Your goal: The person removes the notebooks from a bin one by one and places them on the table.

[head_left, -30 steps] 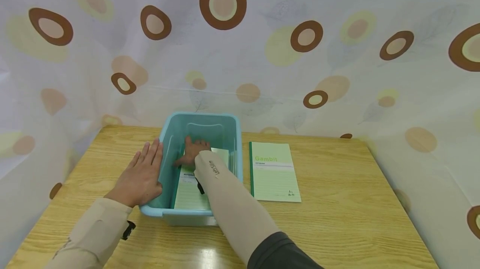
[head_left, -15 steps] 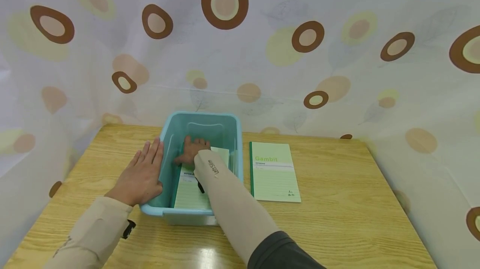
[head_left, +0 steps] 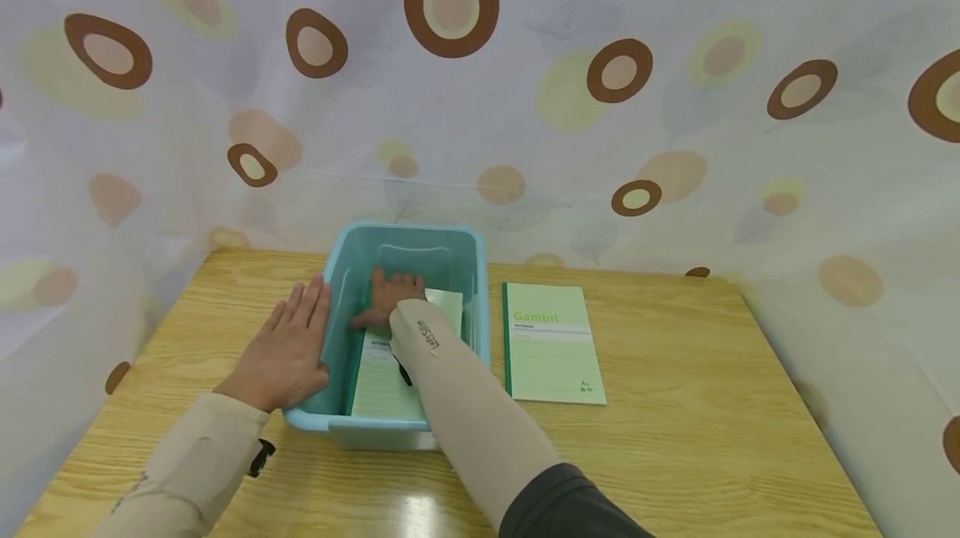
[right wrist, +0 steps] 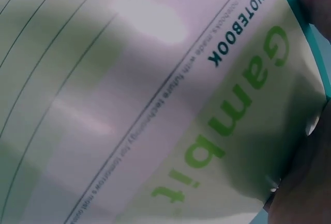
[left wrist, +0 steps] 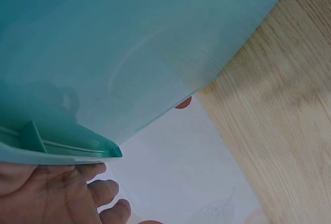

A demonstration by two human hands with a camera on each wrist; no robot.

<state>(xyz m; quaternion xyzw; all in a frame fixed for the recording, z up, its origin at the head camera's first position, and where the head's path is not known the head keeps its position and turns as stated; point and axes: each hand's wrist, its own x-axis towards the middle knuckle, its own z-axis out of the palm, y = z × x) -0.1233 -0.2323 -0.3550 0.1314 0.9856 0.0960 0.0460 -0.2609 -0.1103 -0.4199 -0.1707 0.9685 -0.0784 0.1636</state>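
Where the left sleeve (head_left: 187, 463) comes in nearest the body, the left hand (head_left: 281, 359) lies with straight fingers along the outside of the turquoise basket (head_left: 431, 258), under its left rim. The basket stands on the wooden counter (head_left: 712, 421), and just inside its near wall is the near end of the inner notebook (head_left: 378, 388), whose long axis runs away from the person. The right sleeve (head_left: 465, 396) crosses the near rim and covers much of the right side of that notebook.

Farther in, the right hand (head_left: 387, 302) grips the inner notebook at its far left corner, thumb at the green spine and fingers over the far edge. Any move of it likely turns on this: the hold is at one end of the long axis, with the other end pointing back toward the body. Whether its underside touches the basket floor is hidden.

Right of the basket, apart from it, the second notebook (head_left: 553, 363) lies nearly parallel, nearer the right hand. Behind everything hangs a patterned backdrop (head_left: 525, 129).
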